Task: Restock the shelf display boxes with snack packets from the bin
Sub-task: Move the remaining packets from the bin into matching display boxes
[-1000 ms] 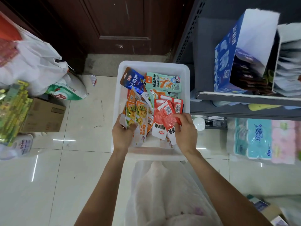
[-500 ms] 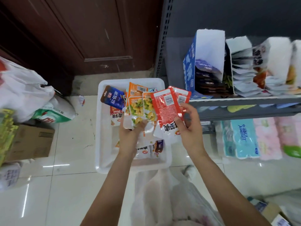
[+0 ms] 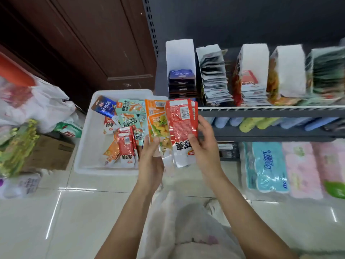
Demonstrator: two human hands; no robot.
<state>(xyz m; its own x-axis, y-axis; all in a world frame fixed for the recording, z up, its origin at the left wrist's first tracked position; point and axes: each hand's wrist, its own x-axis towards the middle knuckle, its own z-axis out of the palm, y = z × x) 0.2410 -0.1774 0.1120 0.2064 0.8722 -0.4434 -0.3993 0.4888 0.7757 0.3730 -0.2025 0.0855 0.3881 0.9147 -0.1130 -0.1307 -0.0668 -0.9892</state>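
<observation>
The left hand (image 3: 151,157) grasps a few orange packets (image 3: 157,124) by their lower ends, thumb on the front. The right hand (image 3: 204,146) grasps a small stack of red packets (image 3: 182,124), thumb across the front and fingers curled behind the right edge. Both bunches stand upright, backs to the camera, side by side and overlapping a little, held above the right edge of the bin (image 3: 89,139) and just in front of the shelf (image 3: 270,113).

The white bin sits on the tiled floor (image 3: 74,221) to the left of the shelf. Inside lie more loose packets: a blue packet (image 3: 104,107) at the top left, teal packets (image 3: 130,113) beside it, and more red and orange ones lower down.

On the shelf a row of display boxes stands behind a white wire rail. The leftmost box (image 3: 180,71) is a white one holding a low stack of dark blue packets. Next to it the second box (image 3: 212,75) is full of silvery packets. Further right a red box (image 3: 250,77) and others are blurred.

Below the shelf, tissue packs (image 3: 267,165) in teal and pink sit on the floor. A brown door (image 3: 93,43) stands behind the bin. At left are a white plastic bag (image 3: 41,103) and a cardboard box (image 3: 50,154).
</observation>
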